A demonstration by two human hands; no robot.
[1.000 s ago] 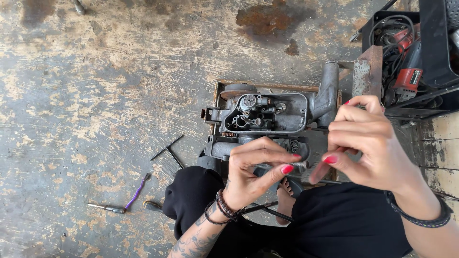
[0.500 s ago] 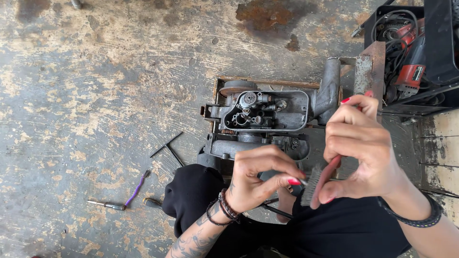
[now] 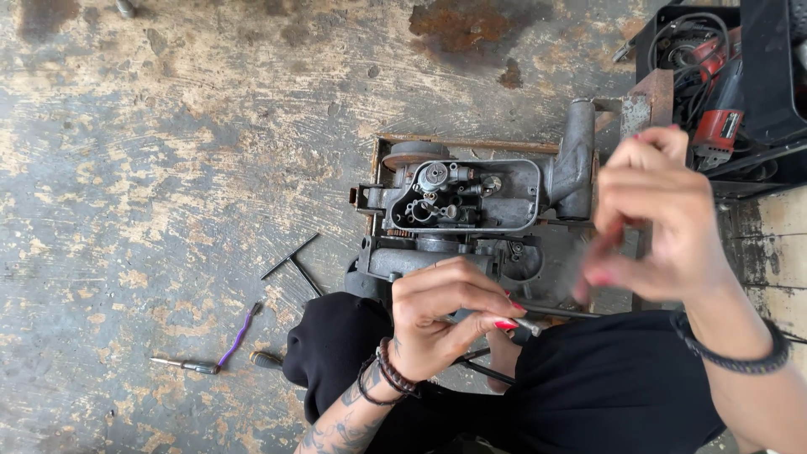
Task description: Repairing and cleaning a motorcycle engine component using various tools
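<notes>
Two hands worked above a grey metal machine head [image 3: 471, 206] that lay on its side on the stained concrete floor [image 3: 168, 151], its open cavity of small parts turned upward, likely so the mechanism could be reached from above. The left hand [image 3: 445, 324] was curled, thumb and forefinger pinching a thin metal rod-like tool [image 3: 531, 324] just below the machine's near edge, close to the person's black-clad lap. The right hand [image 3: 651, 219] hung raised and blurred beside the machine's right end, fingers bent toward the thumb; whether it pinched anything I could not tell. A rusty wooden frame [image 3: 471, 145] sat under the machine, seemingly as a rest. Left of the knees, well apart from the hands, lay a T-shaped key [image 3: 290, 261], a purple-handled tool [image 3: 238, 336] and a small screwdriver [image 3: 185, 364]. By the floor's top right corner stood a black crate [image 3: 756, 76] with a red power tool [image 3: 719, 126] and cables.
</notes>
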